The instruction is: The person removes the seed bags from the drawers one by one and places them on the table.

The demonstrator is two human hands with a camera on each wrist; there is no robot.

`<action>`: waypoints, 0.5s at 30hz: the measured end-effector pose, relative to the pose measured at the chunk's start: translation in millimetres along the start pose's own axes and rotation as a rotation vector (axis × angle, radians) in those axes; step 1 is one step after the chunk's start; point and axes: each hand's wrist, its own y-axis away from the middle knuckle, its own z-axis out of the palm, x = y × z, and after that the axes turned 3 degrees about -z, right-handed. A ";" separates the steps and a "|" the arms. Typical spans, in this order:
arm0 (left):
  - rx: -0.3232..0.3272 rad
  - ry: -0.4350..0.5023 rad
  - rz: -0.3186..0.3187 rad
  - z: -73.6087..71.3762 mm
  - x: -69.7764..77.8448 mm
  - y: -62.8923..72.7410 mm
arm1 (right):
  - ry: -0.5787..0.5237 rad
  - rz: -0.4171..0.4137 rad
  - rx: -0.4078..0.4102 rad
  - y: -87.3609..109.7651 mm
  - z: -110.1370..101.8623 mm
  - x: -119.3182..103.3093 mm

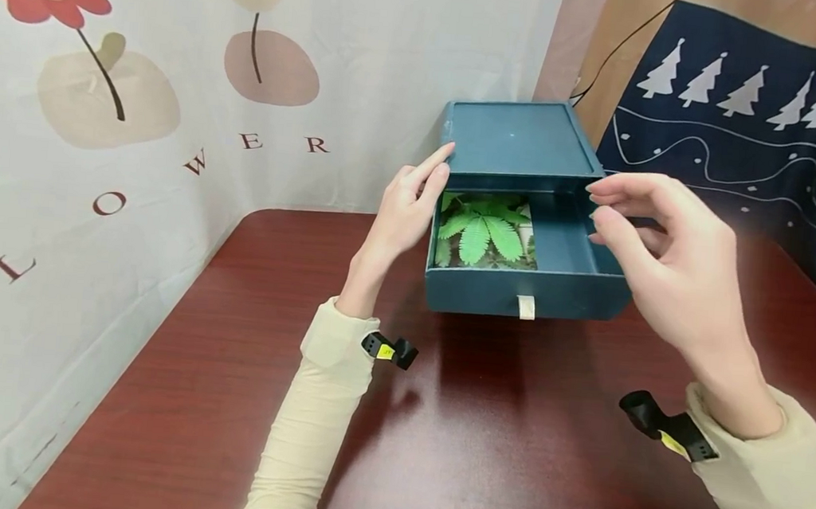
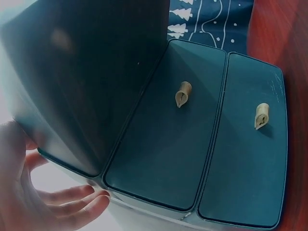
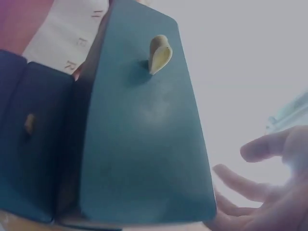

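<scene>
- A white printed curtain, with flowers and red-brown letters, hangs from 9 to 12 o'clock in the head view.
- The reddish-brown bench spreads below, around 6 o'clock.
- At 2 o'clock hangs a navy cloth with white fir trees.
- A teal three-drawer unit stands near the bench's 12 o'clock edge.
- Its top drawer is out toward 6 o'clock; the two lower drawers are closed.
- The right hand is at the top drawer's 3 o'clock side, thumb well apart from the bent fingers, holding nothing; whether it touches the rim I cannot tell.
- The left hand rests against the unit's 9 o'clock side, fingers loosely extended, gripping nothing.
- A green-leaf picture lies inside the top drawer, at 9 o'clock.
- A cream pull tab sits on that drawer's 6 o'clock face.
</scene>
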 end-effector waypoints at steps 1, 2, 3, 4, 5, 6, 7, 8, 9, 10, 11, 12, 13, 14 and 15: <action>0.000 0.002 0.000 0.2 -0.3 0.0 | 0.008 0.028 -0.027 -2.3 1.0 -0.9; 0.001 0.002 0.000 0.3 -0.4 0.2 | 0.019 0.056 -0.055 -4.7 2.0 -1.4; 0.002 0.002 0.000 0.2 -0.5 0.2 | 0.022 0.084 -0.084 -7.3 2.6 -1.3; 0.004 0.002 0.000 0.1 -0.5 0.3 | 0.033 0.106 -0.111 -10.2 3.5 -0.8; 0.007 0.000 0.001 -0.1 -0.5 0.4 | 0.040 0.129 -0.143 -13.3 4.1 0.6; 0.009 -0.001 0.000 -0.4 -0.4 0.6 | 0.048 0.158 -0.179 -16.5 4.4 2.0; 0.011 -0.003 0.000 -0.6 -0.3 0.5 | 0.064 0.189 -0.221 -19.8 4.3 3.1; 0.012 -0.005 0.002 -0.8 -0.1 0.5 | 0.077 0.218 -0.266 -23.2 4.3 4.4; 0.012 -0.007 0.002 -0.9 0.1 0.5 | 0.086 0.249 -0.312 -26.6 4.2 5.8; 0.010 -0.008 0.001 -0.8 0.3 0.6 | 0.101 0.277 -0.361 -30.2 4.4 7.4; 0.008 -0.009 0.000 -0.8 0.6 0.7 | 0.117 0.300 -0.412 -33.6 4.3 9.0; 0.007 -0.011 -0.001 -0.6 0.9 0.8 | 0.139 0.320 -0.458 -36.9 4.5 9.9; 0.006 -0.012 -0.005 -0.5 1.3 0.9 | 0.163 0.331 -0.500 -40.2 5.1 10.8; 0.005 -0.012 -0.007 -0.4 1.5 1.0 | 0.184 0.341 -0.538 -43.4 5.9 11.9; 0.005 -0.012 -0.011 -0.3 1.8 1.2 | 0.205 0.347 -0.571 -46.6 7.2 12.8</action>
